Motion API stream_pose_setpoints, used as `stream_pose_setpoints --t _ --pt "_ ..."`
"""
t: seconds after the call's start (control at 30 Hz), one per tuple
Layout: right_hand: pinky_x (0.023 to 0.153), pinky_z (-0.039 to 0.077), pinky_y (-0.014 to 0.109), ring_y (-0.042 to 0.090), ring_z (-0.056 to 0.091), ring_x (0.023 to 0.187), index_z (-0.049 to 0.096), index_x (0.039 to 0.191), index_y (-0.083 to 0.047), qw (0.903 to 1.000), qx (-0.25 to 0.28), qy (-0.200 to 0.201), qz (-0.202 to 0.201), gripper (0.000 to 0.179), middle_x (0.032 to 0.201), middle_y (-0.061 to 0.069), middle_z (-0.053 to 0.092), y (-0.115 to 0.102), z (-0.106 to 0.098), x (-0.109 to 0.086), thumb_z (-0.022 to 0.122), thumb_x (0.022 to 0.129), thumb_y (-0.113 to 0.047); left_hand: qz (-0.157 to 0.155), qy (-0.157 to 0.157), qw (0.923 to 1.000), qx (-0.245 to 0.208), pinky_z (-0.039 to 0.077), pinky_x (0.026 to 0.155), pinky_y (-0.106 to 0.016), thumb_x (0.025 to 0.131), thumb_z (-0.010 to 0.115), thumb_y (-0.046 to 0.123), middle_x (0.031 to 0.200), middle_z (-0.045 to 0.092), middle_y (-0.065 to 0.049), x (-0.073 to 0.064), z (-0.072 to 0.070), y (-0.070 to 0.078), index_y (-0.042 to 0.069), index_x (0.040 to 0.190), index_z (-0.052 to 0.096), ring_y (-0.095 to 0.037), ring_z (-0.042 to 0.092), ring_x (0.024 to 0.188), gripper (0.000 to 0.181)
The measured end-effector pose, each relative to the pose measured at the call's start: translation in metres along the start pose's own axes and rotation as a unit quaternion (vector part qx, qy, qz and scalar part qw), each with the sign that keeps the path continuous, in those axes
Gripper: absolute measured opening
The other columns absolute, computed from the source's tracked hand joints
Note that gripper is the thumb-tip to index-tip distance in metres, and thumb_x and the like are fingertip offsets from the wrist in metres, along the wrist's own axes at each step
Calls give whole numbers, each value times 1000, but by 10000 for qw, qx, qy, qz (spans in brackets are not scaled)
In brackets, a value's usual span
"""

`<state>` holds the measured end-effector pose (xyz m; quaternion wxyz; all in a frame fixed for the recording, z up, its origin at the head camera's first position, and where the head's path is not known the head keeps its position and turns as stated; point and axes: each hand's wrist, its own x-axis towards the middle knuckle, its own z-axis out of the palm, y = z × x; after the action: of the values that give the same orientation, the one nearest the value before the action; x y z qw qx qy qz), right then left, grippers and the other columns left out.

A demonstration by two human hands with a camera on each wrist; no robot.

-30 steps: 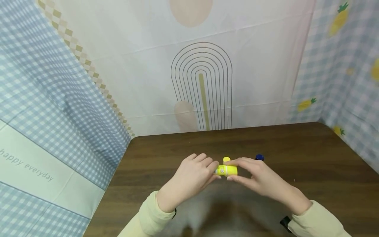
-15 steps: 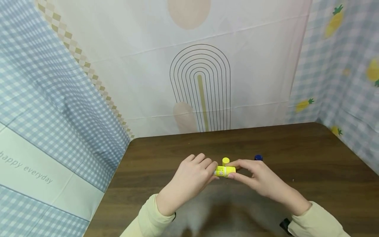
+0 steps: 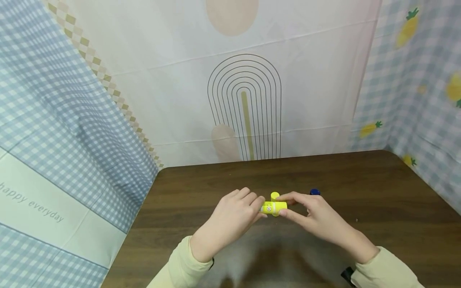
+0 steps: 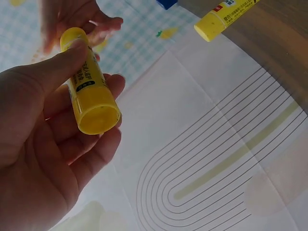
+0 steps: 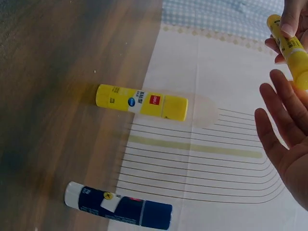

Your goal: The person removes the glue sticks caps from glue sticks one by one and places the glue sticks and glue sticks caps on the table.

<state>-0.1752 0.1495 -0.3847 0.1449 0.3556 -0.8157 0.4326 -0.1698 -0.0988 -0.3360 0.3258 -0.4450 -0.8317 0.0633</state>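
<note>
Held level above the table, a yellow glue stick (image 3: 275, 207) lies between my hands. My left hand (image 3: 230, 212) grips its left part; in the left wrist view the thumb (image 4: 67, 62) presses along the printed side. At the other end, my right hand (image 3: 313, 210) pinches the stick with thumb and index finger on either side. Its other fingers (image 5: 284, 110) stretch out loosely in the right wrist view. Just behind stands a second yellow glue stick (image 5: 142, 102), mostly hidden in the head view. A dark blue glue stick (image 5: 120, 204) stands behind my right hand.
The dark wooden table (image 3: 201, 180) ends at a hanging white cloth (image 3: 317, 92) with an arch print. Blue checked cloth (image 3: 90, 120) hangs along the left, and more with pineapples on the right. A black wrist strap (image 3: 347, 275) shows at the right sleeve.
My right thumb has come up closer against the stick's end, and the print on the stick has turned slightly. My left hand keeps its grip almost unmoved.
</note>
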Motion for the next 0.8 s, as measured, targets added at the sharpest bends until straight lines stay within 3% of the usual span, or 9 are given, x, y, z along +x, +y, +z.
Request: stream_pose_setpoints --t 0.13,0.37,0.63,0.8 --pt "70 53 24 5 65 86 71 111 -26 9999 138 50 -69 27 104 -14 71 0 2 0 79 88 -14 -26 -138 9996 -228 47 68 -21 81 85 36 83 65 5 0 0 1 13 96 70 -12 55 77 32" --pt "76 50 19 8 60 88 65 113 -22 9969 117 265 -725 42 108 -7 68 1 5 0 85 79 -6 -93 -312 9991 -287 47 71 -20 84 83 37 83 65 6 0 -1 2 12 96 69 -11 54 77 31" --pt "72 53 24 4 64 87 66 114 -27 9998 19 -127 -128 28 104 -16 69 1 5 0 78 90 -18 -160 -272 9991 -277 45 70 -21 81 86 35 83 64 6 -3 1 2 12 92 69 -12 54 78 30" --pt "67 52 25 3 65 84 67 104 -28 9998 95 -120 -136 21 94 -18 68 1 6 -1 78 90 -17 -91 -276 9995 -152 44 67 -21 79 87 34 82 63 7 -3 1 3 14 90 69 -12 53 77 29"
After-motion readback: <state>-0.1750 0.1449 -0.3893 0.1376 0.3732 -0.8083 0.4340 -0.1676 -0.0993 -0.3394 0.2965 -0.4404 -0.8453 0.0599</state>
